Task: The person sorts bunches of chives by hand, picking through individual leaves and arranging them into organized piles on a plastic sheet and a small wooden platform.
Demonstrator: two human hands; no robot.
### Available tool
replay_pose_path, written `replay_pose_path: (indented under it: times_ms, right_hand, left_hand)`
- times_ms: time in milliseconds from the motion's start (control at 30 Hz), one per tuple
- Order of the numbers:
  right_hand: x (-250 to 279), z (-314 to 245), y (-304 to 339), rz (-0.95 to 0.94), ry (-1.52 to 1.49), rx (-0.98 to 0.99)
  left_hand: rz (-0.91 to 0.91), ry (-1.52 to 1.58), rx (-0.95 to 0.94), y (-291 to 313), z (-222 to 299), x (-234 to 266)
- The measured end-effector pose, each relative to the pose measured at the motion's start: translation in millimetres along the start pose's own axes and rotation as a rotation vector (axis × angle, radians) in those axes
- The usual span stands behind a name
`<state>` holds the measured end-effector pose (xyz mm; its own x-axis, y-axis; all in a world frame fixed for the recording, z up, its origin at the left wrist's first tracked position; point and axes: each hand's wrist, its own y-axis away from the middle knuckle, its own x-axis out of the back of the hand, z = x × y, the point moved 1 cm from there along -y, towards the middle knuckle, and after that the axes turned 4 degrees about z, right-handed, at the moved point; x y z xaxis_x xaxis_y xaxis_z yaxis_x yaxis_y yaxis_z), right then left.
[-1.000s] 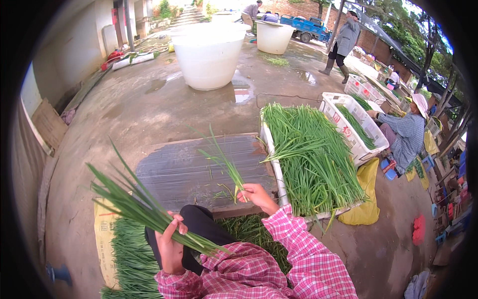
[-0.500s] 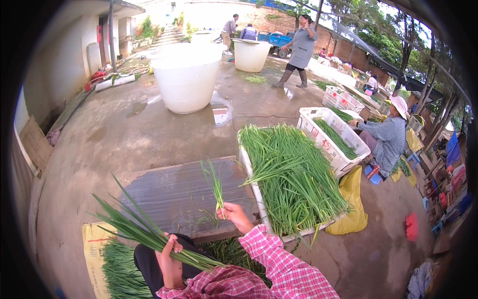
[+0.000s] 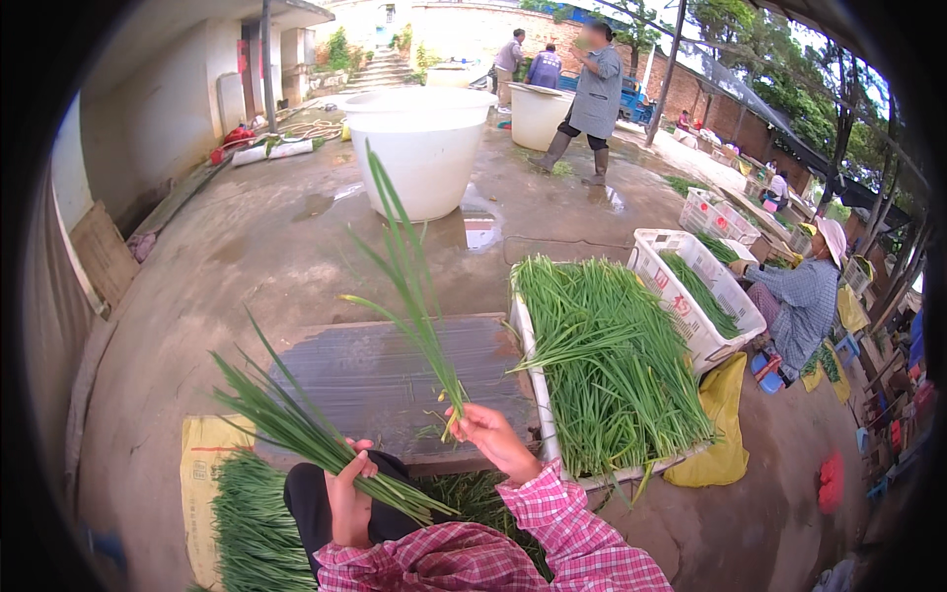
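Observation:
A thick bundle of long green chives (image 3: 296, 419) rests across my lap, gripped by my left hand (image 3: 352, 483). The leaf tips point up and left, and the pale stem ends lie to the right. In front of me, my right hand (image 3: 493, 434) pinches a thinner bunch of chives (image 3: 419, 316) by its stems, upright with one yellowish leaf leaning out. That bunch is over a low dark board (image 3: 385, 370) with scattered leaf bits. Just right of the board, a white crate (image 3: 533, 375) is heaped with loose chives (image 3: 607, 365).
Lower left, neat chives (image 3: 258, 523) lie on a yellow sack (image 3: 202, 493). Another white crate (image 3: 681, 306) stands beyond the heaped one, near a seated person (image 3: 804, 296). A big white tub (image 3: 414, 148) stands ahead on wet concrete. Farther back, a person in grey (image 3: 597, 94) is on foot.
My right hand now holds a longer bunch, reaching higher than the short strands it pinched before. My left hand keeps its bundle. The view has shifted slightly left, and the person in grey has changed stance.

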<state>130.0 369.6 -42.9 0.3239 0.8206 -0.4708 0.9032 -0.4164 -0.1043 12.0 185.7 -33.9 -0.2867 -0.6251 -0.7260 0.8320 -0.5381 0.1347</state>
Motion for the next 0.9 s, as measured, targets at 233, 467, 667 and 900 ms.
replay_pose_path:
  times_ms: [233,467,667,900]
  right_hand:
    - [-24.1,0.1,13.0,-0.086,-0.340,-0.155]
    - [-36.6,23.0,26.8,-0.259,-0.679,-0.354]
    - [-44.1,42.2,34.6,-0.274,-0.635,-0.490]
    - [-65.4,29.9,42.4,-0.240,-0.324,-0.594]
  left_hand:
    - [-0.045,-0.088,0.054,-12.7,-0.4,-8.7]
    - [-0.086,-0.115,0.082,-14.4,-0.7,-18.4]
    - [-0.214,-0.125,0.046,-5.4,5.1,-8.1]
    - [-0.246,-0.188,0.055,7.9,14.9,-0.7]
